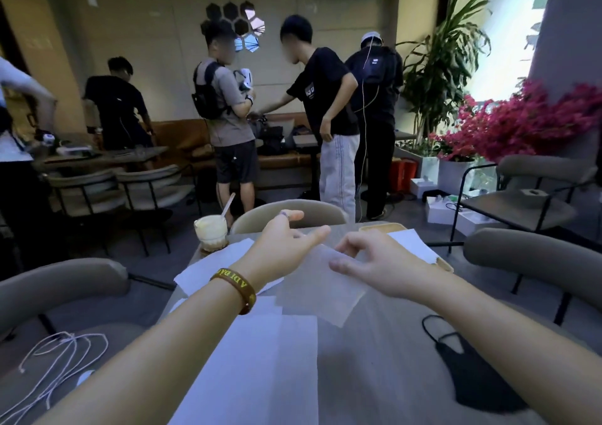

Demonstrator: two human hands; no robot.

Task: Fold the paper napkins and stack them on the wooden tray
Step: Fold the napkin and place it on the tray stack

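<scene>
Several white paper napkins lie flat on the grey table (384, 343): one at the left (211, 263), a large one near me (260, 369) and a blurred one in the middle (321, 289). My left hand (286, 240) reaches out above the middle napkin's far corner, its fingers straight. My right hand (374, 261) hovers at that napkin's right edge with loosely curled fingers; thumb and forefinger are apart. The wooden tray (382, 228) sits at the table's far right with a white napkin (412, 245) on it.
An iced drink (210, 230) with a straw stands at the table's far left. A black face mask (472, 372) lies at the right, and a white cable (55, 359) on the seat to the left. Padded chairs ring the table; several people stand beyond it.
</scene>
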